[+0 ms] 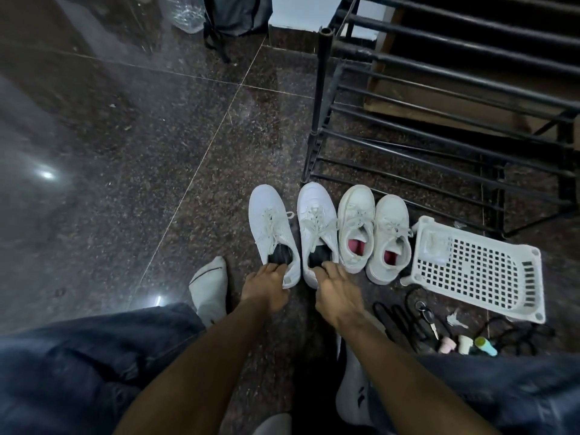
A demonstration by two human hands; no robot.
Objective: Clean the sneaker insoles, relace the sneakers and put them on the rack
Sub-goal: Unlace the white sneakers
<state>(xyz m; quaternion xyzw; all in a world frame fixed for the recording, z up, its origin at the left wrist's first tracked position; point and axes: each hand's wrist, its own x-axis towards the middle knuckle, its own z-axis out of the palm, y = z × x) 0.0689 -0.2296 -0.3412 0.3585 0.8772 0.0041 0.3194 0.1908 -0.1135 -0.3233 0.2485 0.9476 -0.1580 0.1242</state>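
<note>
Four white sneakers in a row on the floor (141,136), at the rack's (439,127) front edge. Left hand (263,285) grips the heel of the leftmost sneaker (272,227); right hand (337,291) grips the second sneaker (317,227). One white basket (477,271) lies right.

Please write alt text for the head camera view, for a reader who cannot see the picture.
A seated person's left hand and right hand each grip the heel of one white sneaker of the left pair on a dark stone floor. Beside it stand a second white pair with pink insoles, a white plastic basket and a black shoe rack.
</note>
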